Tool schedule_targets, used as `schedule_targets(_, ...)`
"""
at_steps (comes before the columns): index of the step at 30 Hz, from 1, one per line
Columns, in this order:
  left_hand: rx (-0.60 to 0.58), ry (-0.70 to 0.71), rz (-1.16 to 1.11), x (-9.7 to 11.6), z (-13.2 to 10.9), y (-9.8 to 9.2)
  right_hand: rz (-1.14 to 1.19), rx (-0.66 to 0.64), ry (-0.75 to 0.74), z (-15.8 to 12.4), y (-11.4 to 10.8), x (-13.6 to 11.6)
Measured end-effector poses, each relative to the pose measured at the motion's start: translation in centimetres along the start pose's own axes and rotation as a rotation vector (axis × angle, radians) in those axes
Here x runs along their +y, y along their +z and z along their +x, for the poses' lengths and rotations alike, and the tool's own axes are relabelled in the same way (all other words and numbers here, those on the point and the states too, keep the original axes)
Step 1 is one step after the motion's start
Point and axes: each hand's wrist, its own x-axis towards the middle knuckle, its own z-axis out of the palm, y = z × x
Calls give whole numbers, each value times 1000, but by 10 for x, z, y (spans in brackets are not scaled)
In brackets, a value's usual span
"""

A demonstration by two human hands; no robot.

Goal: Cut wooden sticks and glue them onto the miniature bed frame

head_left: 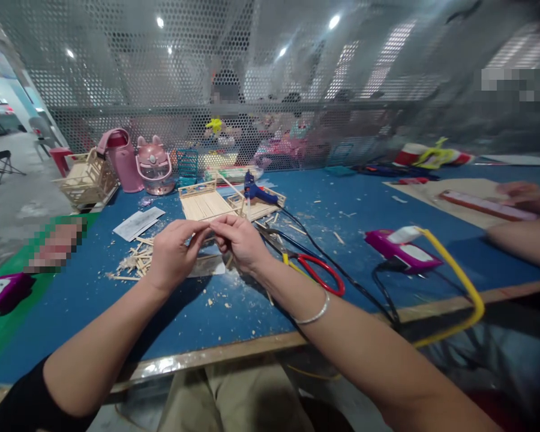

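My left hand (173, 252) and my right hand (243, 243) meet fingertip to fingertip above the blue table, both closed in a pinch. Whatever lies between the fingers is too small or hidden to name. Just beyond them stands a flat assembly of wooden sticks (204, 204) with a low railing. A blue glue gun (258, 192) rests on a second stick piece (270, 208) behind my right hand. Beside my left hand lies a pile of loose wooden sticks (139, 261). Red-handled scissors (321, 275) and pliers (270, 238) lie by my right forearm.
A purple power strip (402, 251) with a yellow cable (465, 276) sits at the right, near another person's arm (528, 240) and a phone-like slab (488, 205). At the back left stand a pink bottle (125, 165), a clear pink jug (155, 171) and a stick-built model (87, 180).
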Motion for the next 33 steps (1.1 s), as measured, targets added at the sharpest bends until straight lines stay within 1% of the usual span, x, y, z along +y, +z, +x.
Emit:
schedule_targets(4, -38, -24, 18, 4, 0, -2, -65, -22, 25, -2, 0, -4)
schedule_targets(6, -74, -105, 0, 6, 1, -2, -174, -47, 32, -7, -1, -11)
schedule_targets(7, -90, -182, -32, 8, 2, -3, -268, -65, 26, -12, -3, -17)
schedule_targets(9, -111, -394, -180, 10, 3, -2, -568, -87, -13, -23, -13, -30)
schedule_targets(10, -118, -520, -298, 11, 4, -1, -790, -60, -61, -30, -21, -36)
schedule_targets(11, -119, -645, -439, 11, 5, 0, -1057, 9, -111, -38, -31, -43)
schedule_targets(12, -115, -759, -589, 11, 5, 1, -1330, 68, -106, -45, -42, -49)
schedule_targets(13, -107, -857, -733, 12, 5, 3, -1554, 135, -50, -52, -55, -54)
schedule_targets(14, -98, -939, -859, 12, 5, 5, -1700, 150, 46, -59, -67, -58)
schedule_targets(15, -90, -1008, -962, 13, 5, 6, -1787, 126, 161, -64, -79, -60)
schedule_targets(16, -84, -1063, -1040, 15, 5, 7, -1816, 94, 236, -69, -90, -61)
schedule_targets(19, -82, -1172, -1150, 20, 5, 8, -1727, 1, 258, -74, -110, -61)
schedule_targets(22, -83, -1214, -1173, 25, 5, 7, -1598, -72, 250, -74, -116, -59)
schedule_targets(24, -74, -1224, -1186, 25, 5, 7, -1560, -83, 271, -74, -116, -60)
schedule_targets(26, -53, -1221, -1199, 24, 5, 7, -1562, -45, 303, -77, -117, -61)
schedule_targets(28, -22, -1220, -1210, 23, 5, 7, -1517, 38, 322, -82, -118, -64)
schedule_targets(30, 10, -1223, -1221, 21, 5, 7, -1335, 118, 308, -89, -118, -68)
schedule_targets(33, 32, -1199, -1237, 20, 6, 7, -921, 196, 245, -96, -112, -77)
